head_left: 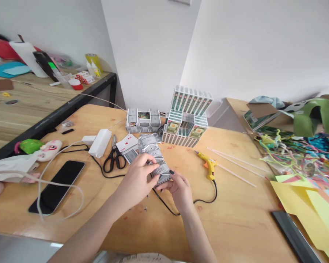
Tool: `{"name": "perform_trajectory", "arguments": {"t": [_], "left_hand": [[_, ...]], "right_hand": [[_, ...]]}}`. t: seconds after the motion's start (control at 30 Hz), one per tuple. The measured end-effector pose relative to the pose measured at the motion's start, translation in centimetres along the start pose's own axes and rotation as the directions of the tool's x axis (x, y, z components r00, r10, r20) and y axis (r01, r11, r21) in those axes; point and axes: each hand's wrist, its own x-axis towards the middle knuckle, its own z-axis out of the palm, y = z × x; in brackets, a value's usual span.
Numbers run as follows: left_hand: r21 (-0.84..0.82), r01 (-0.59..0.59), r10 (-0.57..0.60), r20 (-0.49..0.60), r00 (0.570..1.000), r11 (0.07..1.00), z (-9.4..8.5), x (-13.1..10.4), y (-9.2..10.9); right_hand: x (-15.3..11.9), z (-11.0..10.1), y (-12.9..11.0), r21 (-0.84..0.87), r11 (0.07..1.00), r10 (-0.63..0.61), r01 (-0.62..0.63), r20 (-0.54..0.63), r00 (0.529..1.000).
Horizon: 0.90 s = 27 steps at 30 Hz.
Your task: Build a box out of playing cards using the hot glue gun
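Note:
In front of me is a long piece made of grey-patterned playing cards (161, 168), its far end tilted away from me. My right hand (179, 191) pinches its near corner between thumb and fingers. From the left, my left hand (138, 177) curls over the same cards, thumb and forefinger closed against them; its other fingers are partly hidden. Loose playing cards (128, 142) lie just beyond my left hand, one showing red hearts. Black-handled scissors (114, 157) rest beside them. A yellow glue gun (208, 164) lies to the right of my hands.
Behind stand a grey card-covered box (143, 120) and a stacked structure of green-and-white card boxes (185, 118). A phone (57, 187), white cable and white adapter (100, 142) lie left. Glue sticks (237, 160), yellow paper (298, 208) and tangled craft cords (285, 153) lie right.

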Motion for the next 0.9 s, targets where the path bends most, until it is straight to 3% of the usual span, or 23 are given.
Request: {"name": "perform_trajectory", "arguments": {"t": [0.3, 0.47, 0.6, 0.73, 0.9], "left_hand": [[-0.020, 0.061, -0.061, -0.041, 0.997, 0.998, -0.9, -1.3, -0.9], [-0.221, 0.238, -0.264, -0.100, 0.959, 0.946, -1.4, -1.9, -1.9], [-0.411, 0.276, -0.352, -0.120, 0.928, 0.869, -1.2, -2.3, -2.5], [-0.574, 0.313, -0.405, -0.034, 0.914, 0.757, -0.9, -2.2, -2.5], [-0.649, 0.353, -0.417, 0.060, 0.907, 0.674, -1.0, -2.0, -2.2]], "right_hand": [[0.1, -0.4, 0.1, 0.016, 1.000, -0.018, 0.018, -0.001, 1.000], [0.2, -0.5, 0.1, -0.007, 0.999, -0.039, 0.039, -0.034, 0.999], [0.5, -0.8, -0.3, -0.038, 0.997, -0.073, 0.070, -0.074, 0.995], [0.8, -1.3, -0.7, -0.064, 0.994, -0.096, 0.090, -0.111, 0.989], [0.9, -1.9, -0.7, -0.012, 0.997, -0.078, 0.077, -0.144, 0.987]]}}
